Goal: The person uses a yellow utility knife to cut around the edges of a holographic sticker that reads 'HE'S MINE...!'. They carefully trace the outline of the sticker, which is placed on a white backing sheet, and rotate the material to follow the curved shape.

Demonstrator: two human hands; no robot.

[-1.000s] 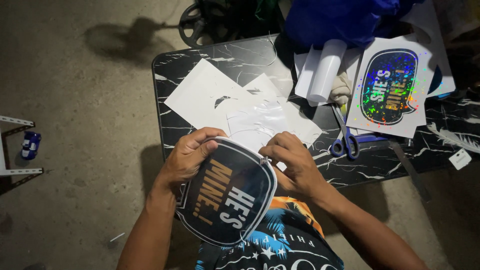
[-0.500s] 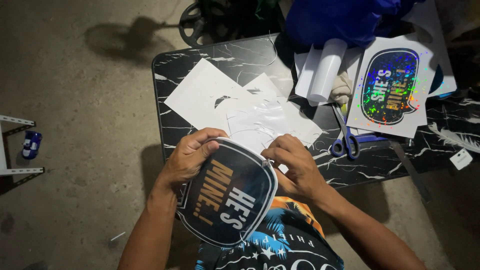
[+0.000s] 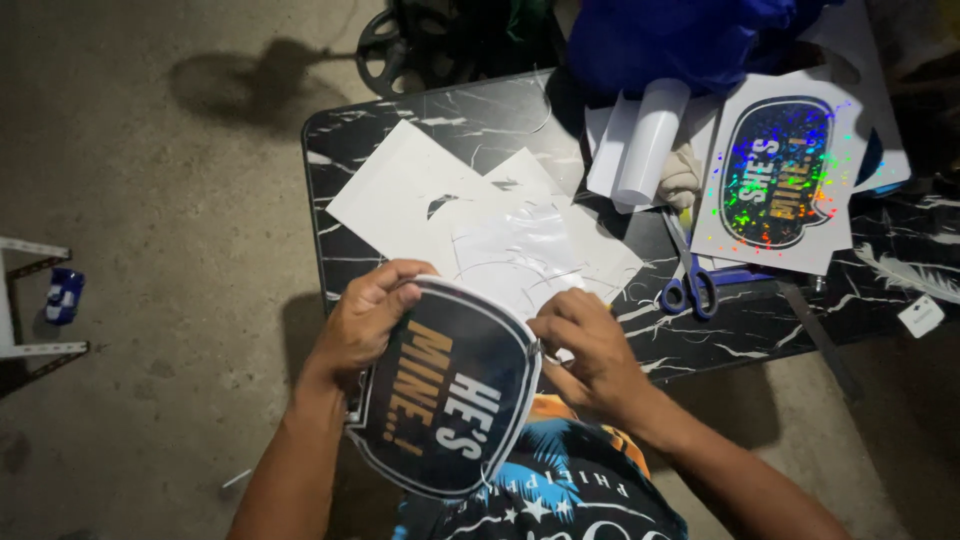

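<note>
I hold a dark speech-bubble sign [image 3: 445, 395] with a white rim and gold and white lettering over my lap, at the near edge of the black marble-look table [image 3: 500, 110]. My left hand [image 3: 362, 325] grips its upper left edge, thumb on the face. My right hand [image 3: 585, 350] pinches the sign's right edge, fingertips closed on the rim or a thin film there. White backing sheets and clear film [image 3: 480, 225] lie on the table just beyond my hands.
A second sign with holographic glitter [image 3: 780, 175] lies on white paper at the right. Blue-handled scissors [image 3: 688, 285], a white roll [image 3: 645, 140], a blue cloth [image 3: 690, 40] and a small white tag [image 3: 920, 315] are on the table. A blue object [image 3: 60, 295] sits on the floor, left.
The sign and both hands have dropped slightly toward me and to the left. My right fingers have slid a little lower along the sign's right edge.
</note>
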